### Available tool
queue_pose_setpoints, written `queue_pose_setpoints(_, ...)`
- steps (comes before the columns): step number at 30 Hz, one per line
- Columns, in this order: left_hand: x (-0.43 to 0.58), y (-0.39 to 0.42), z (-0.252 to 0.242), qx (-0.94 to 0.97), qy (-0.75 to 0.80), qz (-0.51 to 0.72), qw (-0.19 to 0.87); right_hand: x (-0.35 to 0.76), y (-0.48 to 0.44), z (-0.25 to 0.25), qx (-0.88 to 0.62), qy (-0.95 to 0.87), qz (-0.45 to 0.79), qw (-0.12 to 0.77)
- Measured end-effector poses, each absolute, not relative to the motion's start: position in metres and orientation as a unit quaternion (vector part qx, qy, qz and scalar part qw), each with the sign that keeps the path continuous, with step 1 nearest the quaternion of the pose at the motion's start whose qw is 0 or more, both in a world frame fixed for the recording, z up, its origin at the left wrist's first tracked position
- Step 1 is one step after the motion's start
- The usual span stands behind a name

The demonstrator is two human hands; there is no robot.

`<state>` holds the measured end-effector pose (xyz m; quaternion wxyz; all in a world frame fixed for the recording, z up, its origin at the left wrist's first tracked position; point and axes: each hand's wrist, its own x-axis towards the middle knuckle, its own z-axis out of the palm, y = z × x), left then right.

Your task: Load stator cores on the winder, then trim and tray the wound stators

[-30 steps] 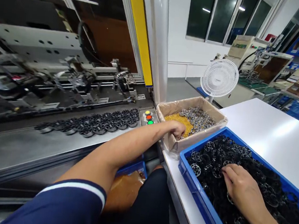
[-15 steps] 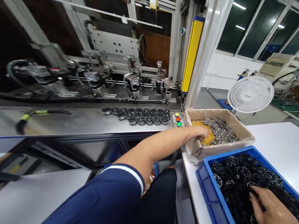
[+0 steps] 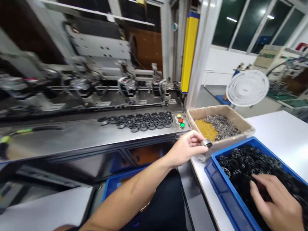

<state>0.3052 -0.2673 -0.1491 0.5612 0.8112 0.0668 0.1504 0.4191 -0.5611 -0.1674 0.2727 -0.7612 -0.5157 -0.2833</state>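
My left hand (image 3: 187,147) pinches a short round metal ring (image 3: 207,143), silvery outside and dark inside, between thumb and fingers. It is held just in front of the lined carton (image 3: 219,142), near the corner of the blue crate (image 3: 211,167). Inside that crate lies a heap of black, wheel-like plastic parts (image 3: 249,160). My right hand (image 3: 277,203) rests over the heap, its thumb and forefinger tips close together among the parts. What they pinch, if anything, blends into the black.
Several dark rings (image 3: 142,121) stand in rows on the steel ledge (image 3: 73,137), beside a button box (image 3: 180,121). Behind them is a machine with fixtures (image 3: 128,86) and a yellow post (image 3: 189,54). A white fan (image 3: 247,87) stands behind the carton, which holds metal rings and yellow material.
My left hand has come out of the carton toward me, now with a metal ring in it. My right hand stays in the crate, slightly shifted. The view has turned a little.
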Motion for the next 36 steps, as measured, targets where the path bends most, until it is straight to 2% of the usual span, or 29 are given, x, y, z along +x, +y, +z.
queue_pose_setpoints(2, 0.286, -0.277, -0.155, 0.703, 0.030, 0.192, 0.684, 0.401, -0.543, -0.150, -0.736, -0.536, -0.279, 0.305)
queue_pose_setpoints(4, 0.276, -0.288, -0.158, 0.634, -0.001, 0.201, 0.747, 0.388, -0.531, -0.141, -0.713, -0.551, -0.254, 0.352)
queue_pose_setpoints(8, 0.274, -0.313, -0.162, 0.602, -0.034, 0.179, 0.778, 0.368, -0.528, -0.140, -0.682, -0.561, -0.220, 0.414)
queue_pose_setpoints(12, 0.278, -0.335, -0.170, 0.548, -0.070, 0.124, 0.824, 0.361, -0.534, -0.140, -0.670, -0.570, -0.230, 0.417)
queue_pose_setpoints(19, 0.277, -0.349, -0.177, 0.578, -0.032, 0.118, 0.807, 0.370, -0.535, -0.142, -0.660, -0.568, -0.218, 0.441)
queue_pose_setpoints(27, 0.275, -0.358, -0.173, 0.518, -0.008, 0.001, 0.855, 0.371, -0.535, -0.148, -0.660, -0.584, -0.173, 0.440)
queue_pose_setpoints(36, 0.270, -0.359, -0.173, 0.558, 0.000, 0.072, 0.827, 0.367, -0.534, -0.145, -0.637, -0.634, -0.199, 0.391)
